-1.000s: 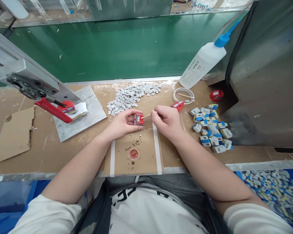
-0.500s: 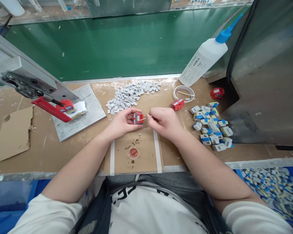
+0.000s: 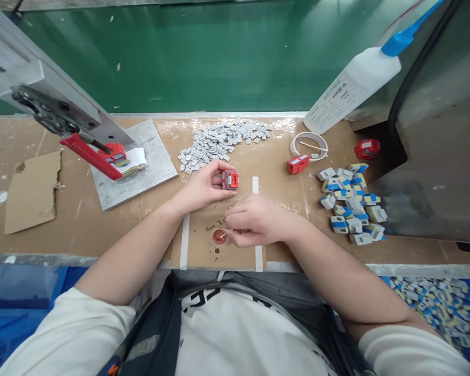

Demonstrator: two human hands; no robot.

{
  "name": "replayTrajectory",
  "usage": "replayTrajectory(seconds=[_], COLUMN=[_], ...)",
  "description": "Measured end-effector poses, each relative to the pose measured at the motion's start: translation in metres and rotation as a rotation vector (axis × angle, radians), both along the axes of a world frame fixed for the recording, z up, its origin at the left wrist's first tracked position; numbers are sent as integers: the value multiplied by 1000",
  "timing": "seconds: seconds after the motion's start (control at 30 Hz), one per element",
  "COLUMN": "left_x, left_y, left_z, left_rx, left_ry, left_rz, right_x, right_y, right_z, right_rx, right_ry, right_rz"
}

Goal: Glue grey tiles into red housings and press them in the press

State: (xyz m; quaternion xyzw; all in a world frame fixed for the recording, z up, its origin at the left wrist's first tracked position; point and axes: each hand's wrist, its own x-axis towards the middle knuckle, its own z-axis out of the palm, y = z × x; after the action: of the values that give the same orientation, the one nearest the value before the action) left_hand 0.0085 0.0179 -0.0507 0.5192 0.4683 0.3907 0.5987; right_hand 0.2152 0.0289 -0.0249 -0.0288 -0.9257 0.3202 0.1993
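Observation:
My left hand is closed around a small red and grey plastic block, its recessed side facing up. In my right hand the fingers are pinched on a thin pale stick, mostly hidden by the fingers. The stick's tip is in a small round clear dish of reddish-brown liquid. Dark drops spot the cardboard sheet around the dish. Beyond my left hand lies a pile of small grey-white rectangular pieces.
A toggle clamp with a red handle stands over a metal plate at left. To the right are a tape roll, a red block, white-blue-yellow blocks and a glue bottle. Another red block sits farther right.
My right hand has moved from the red block down toward me, bringing the stick to the dish. My left hand still holds the block. The camera view has shifted.

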Motion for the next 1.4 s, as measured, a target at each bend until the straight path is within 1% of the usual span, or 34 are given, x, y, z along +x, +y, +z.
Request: replayTrajectory(seconds=[0.13,0.23,0.37,0.5,0.57,0.63,0.67,0.73,0.83,0.9,0.97,1.03,1.23,1.4], left_x=[0,1,1,1,1,1,1,1,1,1,2,2,3,3], left_y=[0,-1,-1,-1,-1,-1,-1,-2,-2,-2,-3,-3,-3,-3], left_z=[0,0,0,0,0,-1,-1,-2,-1,1,2,4,6,6], left_rx=[3,-2,-4,-4,-5,-5,-6,-13,-33,-41,-43,-45,-43,-49], left_ry=[-2,5,-3,0,8,10,6,-2,-1,5,14,31,36,39], left_rz=[-3,-4,-7,-5,-6,-9,-13,-20,-31,-34,-31,-27,-30,-31], right_x=[-2,-1,-2,-2,-1,2,5,9,13,13,11,9,7,7], right_y=[-3,-2,-2,-1,1,6,8,14,23,27,29,30,31,31], right_z=[-9,-11,-11,-7,-5,-2,-1,1,1,-1,-2,-3,-6,-7], right_rx=[61,74,60,25,-3,-29,-38,-46,-38,-32,-34,-39,-66,-55], right_ry=[-61,-73,-70,-8,38,110,147,212,253,265,262,252,226,208], right_rz=[10,12,15,19,-7,-79,-143,-330,-634,-750,-804,-827,-794,-815])
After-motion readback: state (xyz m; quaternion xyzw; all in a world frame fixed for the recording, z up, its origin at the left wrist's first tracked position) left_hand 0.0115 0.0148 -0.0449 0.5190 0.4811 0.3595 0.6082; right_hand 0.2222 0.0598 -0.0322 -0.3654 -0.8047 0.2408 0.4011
